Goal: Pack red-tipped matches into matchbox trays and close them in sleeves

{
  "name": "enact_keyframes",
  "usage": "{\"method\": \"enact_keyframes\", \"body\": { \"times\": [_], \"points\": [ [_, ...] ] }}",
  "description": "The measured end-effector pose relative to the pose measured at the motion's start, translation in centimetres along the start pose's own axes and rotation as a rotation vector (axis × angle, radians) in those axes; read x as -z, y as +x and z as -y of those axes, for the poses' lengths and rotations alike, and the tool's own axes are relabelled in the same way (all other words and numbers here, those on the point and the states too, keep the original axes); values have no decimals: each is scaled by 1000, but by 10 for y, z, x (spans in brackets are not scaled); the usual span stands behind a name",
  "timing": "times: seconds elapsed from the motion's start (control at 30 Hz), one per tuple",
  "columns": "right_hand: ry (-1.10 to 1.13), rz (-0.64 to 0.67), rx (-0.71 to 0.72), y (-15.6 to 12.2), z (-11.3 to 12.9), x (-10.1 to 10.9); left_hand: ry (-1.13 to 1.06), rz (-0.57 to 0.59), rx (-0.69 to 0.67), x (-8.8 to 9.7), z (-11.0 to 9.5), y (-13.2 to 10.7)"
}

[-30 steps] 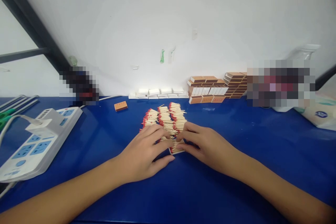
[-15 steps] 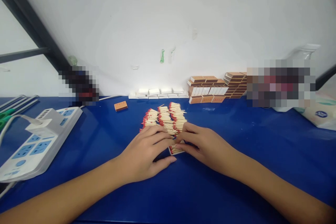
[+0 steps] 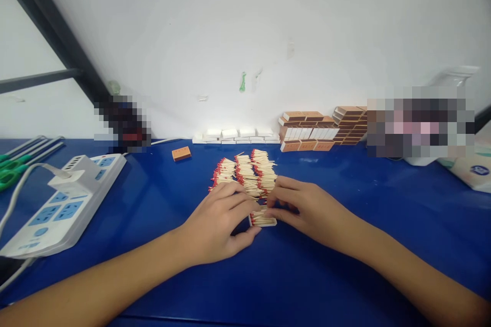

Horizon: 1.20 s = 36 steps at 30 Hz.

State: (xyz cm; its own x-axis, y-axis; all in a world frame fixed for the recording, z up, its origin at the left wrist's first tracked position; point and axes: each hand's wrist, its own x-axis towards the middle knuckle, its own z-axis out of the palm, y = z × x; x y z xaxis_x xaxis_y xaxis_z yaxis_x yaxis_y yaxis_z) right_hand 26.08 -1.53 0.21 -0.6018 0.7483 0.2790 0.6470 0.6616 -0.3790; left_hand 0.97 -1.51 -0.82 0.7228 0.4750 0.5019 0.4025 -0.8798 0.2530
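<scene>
A heap of red-tipped matches [image 3: 245, 173] lies on the blue table [image 3: 345, 214]. Just in front of it sits a small white matchbox tray [image 3: 264, 218] with matches in it. My left hand [image 3: 217, 225] grips the tray's left end, thumb below and fingers curled over the top. My right hand [image 3: 307, 207] rests at the tray's right side, its fingers curled and pressed onto the matches in the tray. Both hands meet over the tray and hide part of it.
A white power strip [image 3: 65, 204] with a plugged adapter lies at the left, green scissors [image 3: 15, 163] behind it. Along the wall are white inner trays [image 3: 236, 135], stacked brown matchbox sleeves [image 3: 322, 130] and one loose brown sleeve [image 3: 181, 153]. A packet [image 3: 470, 171] lies far right.
The view shifted slightly. My fingers moved a little over the tray; the tray shows more on its right side now. The heap has not moved.
</scene>
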Motion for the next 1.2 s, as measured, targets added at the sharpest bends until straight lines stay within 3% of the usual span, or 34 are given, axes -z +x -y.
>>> {"method": "enact_keyframes", "body": {
  "times": [0.33, 0.8, 1.2],
  "points": [
    [80, 54, -32, -1, 2, 5, 16, -35, -24, -1, 1, -1],
    [7, -6, -31, -3, 7, 1, -16, -2, -13, 1, 2, 0],
    [65, 74, -96, -2, 12, 1, -7, 1, -15, 0, 1, -1]
  ]
}}
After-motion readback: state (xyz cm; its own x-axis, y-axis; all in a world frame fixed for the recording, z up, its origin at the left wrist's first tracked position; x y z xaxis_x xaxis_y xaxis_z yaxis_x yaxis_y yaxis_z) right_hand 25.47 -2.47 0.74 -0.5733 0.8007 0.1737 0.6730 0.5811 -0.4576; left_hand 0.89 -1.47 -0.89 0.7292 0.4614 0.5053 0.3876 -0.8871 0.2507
